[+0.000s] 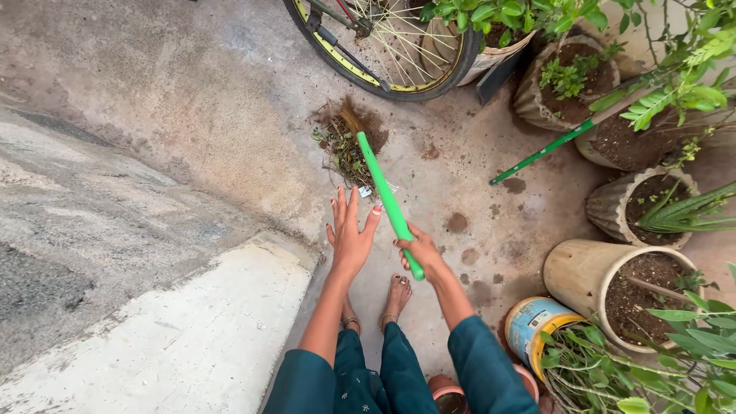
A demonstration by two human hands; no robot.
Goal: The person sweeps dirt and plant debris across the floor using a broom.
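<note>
Green plastic formed the handle of the broom, which served as the marker for everything around it; the right hand was closed around the near end of that handle, fingers wrapped tight; the left hand hung just to the left of the handle, fingers spread and straight, palm facing the handle, gripping nothing and not touching it; the two hands stood close but apart. The broom's brown bristles, at the far end of the handle, lay against a small heap of soil and plant litter on the concrete floor. Beyond the bristles stood a bicycle wheel with a yellow-lined rim. To the right of the handle lay a second green stick, slanting up toward a row of soil-filled pots; nearer, also right of the handle, a pale pot leaned on its side beside a blue and yellow tin holding a leafy plant. Below the near end of the handle two bare feet showed; teal sleeves covered both arms.
</note>
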